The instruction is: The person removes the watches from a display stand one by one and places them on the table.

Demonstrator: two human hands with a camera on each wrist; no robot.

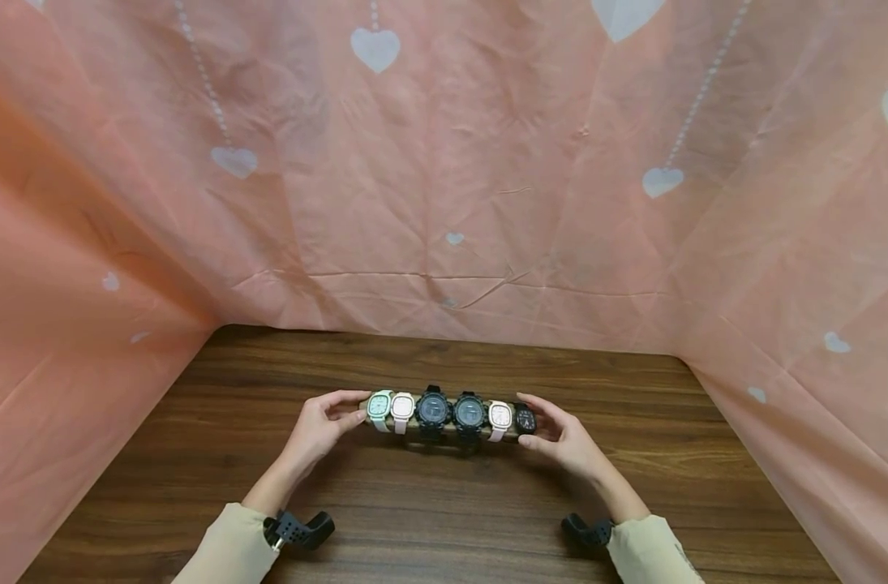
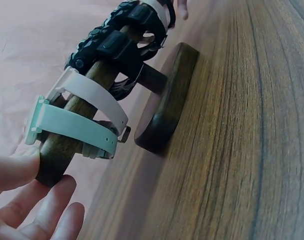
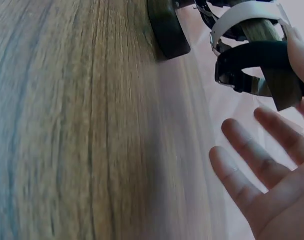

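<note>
A dark wooden T-bar watch stand (image 2: 55, 155) carries several watches side by side. From the left come a mint green watch (image 1: 379, 405), a pale pink watch (image 1: 403, 407), two bulky black watches (image 1: 432, 409), another pale pink watch (image 1: 499, 415) and a small black watch (image 1: 525, 418). My left hand (image 1: 322, 423) pinches the bar's left end between thumb and fingers, beside the mint watch. At the right end, my right hand (image 1: 569, 444) holds the bar by thumb and forefinger; its other fingers spread apart in the right wrist view. The stand's base (image 2: 168, 102) shows below the bar.
The stand is over the middle of a brown wood-grain table (image 1: 444, 519). Pink cloth (image 1: 444, 186) with white hearts hangs behind and on both sides of it. A black wrist strap mount (image 1: 301, 531) sits on each forearm by the sleeve.
</note>
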